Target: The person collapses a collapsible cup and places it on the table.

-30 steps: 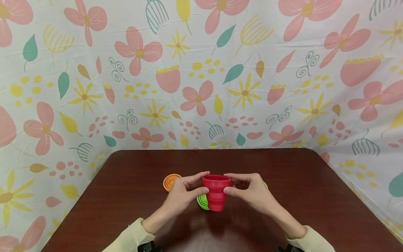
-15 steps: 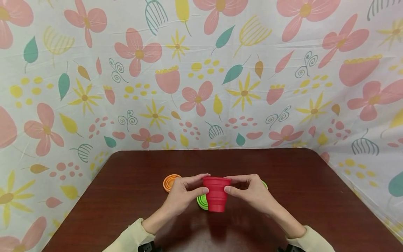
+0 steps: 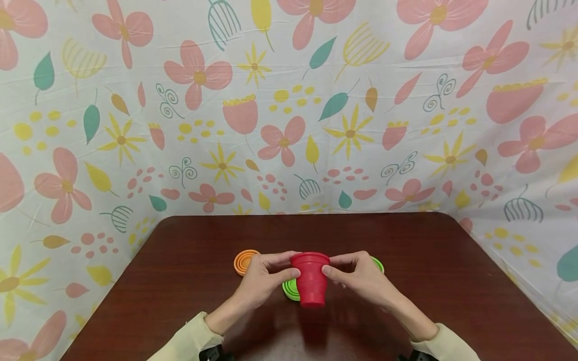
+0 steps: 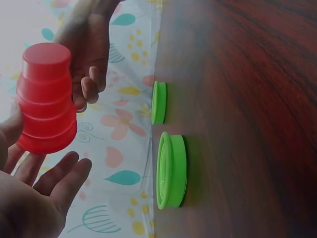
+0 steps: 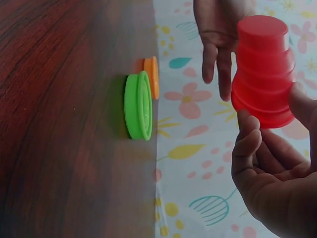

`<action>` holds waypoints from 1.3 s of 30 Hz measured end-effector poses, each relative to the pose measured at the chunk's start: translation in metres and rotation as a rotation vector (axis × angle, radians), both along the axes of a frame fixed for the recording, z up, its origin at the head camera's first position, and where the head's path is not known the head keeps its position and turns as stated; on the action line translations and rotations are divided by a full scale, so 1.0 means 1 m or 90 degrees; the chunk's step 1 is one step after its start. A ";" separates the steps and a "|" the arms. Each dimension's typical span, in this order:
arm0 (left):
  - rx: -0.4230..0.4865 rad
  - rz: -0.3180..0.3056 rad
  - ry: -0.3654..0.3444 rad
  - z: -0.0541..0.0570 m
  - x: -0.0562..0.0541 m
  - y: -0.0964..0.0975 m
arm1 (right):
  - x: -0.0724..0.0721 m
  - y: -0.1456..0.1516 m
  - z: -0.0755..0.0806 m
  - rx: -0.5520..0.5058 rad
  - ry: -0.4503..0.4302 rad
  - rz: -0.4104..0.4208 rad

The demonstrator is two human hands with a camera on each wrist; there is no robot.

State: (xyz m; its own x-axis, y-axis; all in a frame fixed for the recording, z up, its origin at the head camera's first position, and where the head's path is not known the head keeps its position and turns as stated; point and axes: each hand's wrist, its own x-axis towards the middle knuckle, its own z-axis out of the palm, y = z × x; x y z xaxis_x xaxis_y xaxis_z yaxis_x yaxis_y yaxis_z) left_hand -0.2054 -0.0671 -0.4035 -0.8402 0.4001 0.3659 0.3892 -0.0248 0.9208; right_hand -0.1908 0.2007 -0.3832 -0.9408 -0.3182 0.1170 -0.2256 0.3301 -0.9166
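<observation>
A red collapsible cup point(image 3: 312, 281), stretched to its full height with ringed walls, is held up over the near middle of the table. My left hand point(image 3: 262, 281) pinches its left side near the rim, thumb on the front and fingers behind. On the opposite side my right hand point(image 3: 363, 276) grips the cup the same way. Both wrist views show the cup's closed base point(image 4: 47, 53) and its stepped sides. Behind it in the head view, a flattened green collapsible cup point(image 3: 291, 290) is partly covered by the red one.
An orange flattened cup point(image 3: 244, 261) lies behind my left hand on the dark wooden table point(image 3: 189, 281). Another green one point(image 3: 379, 264) peeks out past my right hand. A flower-patterned cloth point(image 3: 289, 100) hangs behind the table.
The red cup has tilted, its rim opening turning away from view and its base swinging slightly down and right. Both hands keep their grip and have barely moved.
</observation>
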 end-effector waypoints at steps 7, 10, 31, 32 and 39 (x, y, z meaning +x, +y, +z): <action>0.028 -0.016 -0.007 -0.002 -0.001 0.000 | -0.001 -0.003 -0.002 0.009 -0.007 0.024; 0.053 -0.036 -0.028 -0.002 -0.002 0.001 | -0.001 -0.004 -0.003 0.006 0.000 0.037; 0.103 -0.048 -0.122 -0.005 0.000 0.011 | 0.006 -0.010 -0.015 -0.138 0.043 -0.034; 0.101 -0.048 -0.120 -0.005 -0.001 0.012 | 0.007 -0.010 -0.015 -0.139 0.046 -0.034; 0.081 -0.041 -0.106 -0.005 -0.001 0.013 | 0.006 -0.011 -0.016 -0.142 0.061 -0.015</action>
